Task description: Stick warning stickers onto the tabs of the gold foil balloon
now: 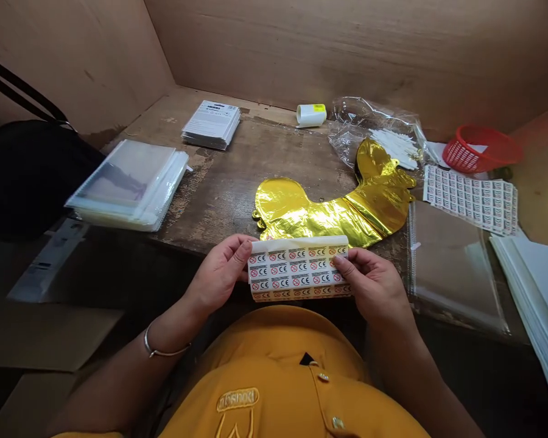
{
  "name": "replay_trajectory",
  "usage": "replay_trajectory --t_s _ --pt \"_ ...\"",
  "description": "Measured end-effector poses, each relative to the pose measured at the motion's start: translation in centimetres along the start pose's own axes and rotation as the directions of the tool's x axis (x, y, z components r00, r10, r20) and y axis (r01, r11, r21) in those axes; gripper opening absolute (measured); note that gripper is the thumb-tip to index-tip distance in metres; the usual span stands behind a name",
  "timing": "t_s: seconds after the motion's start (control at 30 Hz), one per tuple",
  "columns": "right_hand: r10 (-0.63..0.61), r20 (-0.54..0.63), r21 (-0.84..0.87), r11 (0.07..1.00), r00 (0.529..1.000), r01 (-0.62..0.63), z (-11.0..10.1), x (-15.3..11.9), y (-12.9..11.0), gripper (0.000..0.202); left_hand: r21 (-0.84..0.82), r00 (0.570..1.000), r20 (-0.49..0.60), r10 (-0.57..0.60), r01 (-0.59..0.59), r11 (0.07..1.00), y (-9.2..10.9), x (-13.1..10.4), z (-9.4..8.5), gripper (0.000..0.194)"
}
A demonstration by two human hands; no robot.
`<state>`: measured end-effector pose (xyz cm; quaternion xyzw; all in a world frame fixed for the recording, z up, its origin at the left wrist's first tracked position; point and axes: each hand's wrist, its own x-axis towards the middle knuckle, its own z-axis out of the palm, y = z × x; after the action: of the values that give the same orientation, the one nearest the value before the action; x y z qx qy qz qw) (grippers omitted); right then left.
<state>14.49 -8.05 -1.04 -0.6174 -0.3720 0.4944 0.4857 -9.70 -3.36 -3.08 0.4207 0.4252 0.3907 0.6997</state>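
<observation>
Between my two hands I hold a white sticker sheet (299, 267) printed with rows of CE marks and red warning circles; its lower part curls under. My left hand (221, 271) pinches the left edge, thumb on top. At the right edge my right hand (379, 283) grips it the same way, thumb pressed on the printed face. Just beyond the sheet, a shiny gold foil balloon (329, 210) lies flat on the table, its near edge partly hidden by the sheet. The fingers beneath the sheet are mostly hidden.
Clear plastic bags (132, 176) and a stack of printed cards (212, 121) are at left. A label roll (311, 115) stands at the back, beside a plastic bag of white sticks (395, 146). Rightward are a red basket (470, 152), more sticker sheets (472, 198) and a paper stack (536, 286).
</observation>
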Motion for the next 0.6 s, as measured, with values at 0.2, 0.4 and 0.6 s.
replay_trajectory --t_s 0.2,0.4,0.6 --pt "0.004 -0.029 0.000 1.000 1.000 -0.004 0.2 0.1 0.3 0.029 0.066 0.984 -0.159 0.074 -0.065 0.996 -0.2 -1.3 0.3 0.037" --pt "0.014 -0.021 0.004 1.000 1.000 -0.013 0.3 -0.2 0.7 0.027 0.085 0.956 -0.253 0.152 -0.135 0.987 -0.4 -1.8 0.9 0.032" --pt "0.010 -0.018 0.008 1.000 1.000 -0.010 0.5 -0.2 1.1 0.025 0.216 0.891 -0.344 0.296 -0.231 0.949 -0.4 -2.0 0.9 0.025"
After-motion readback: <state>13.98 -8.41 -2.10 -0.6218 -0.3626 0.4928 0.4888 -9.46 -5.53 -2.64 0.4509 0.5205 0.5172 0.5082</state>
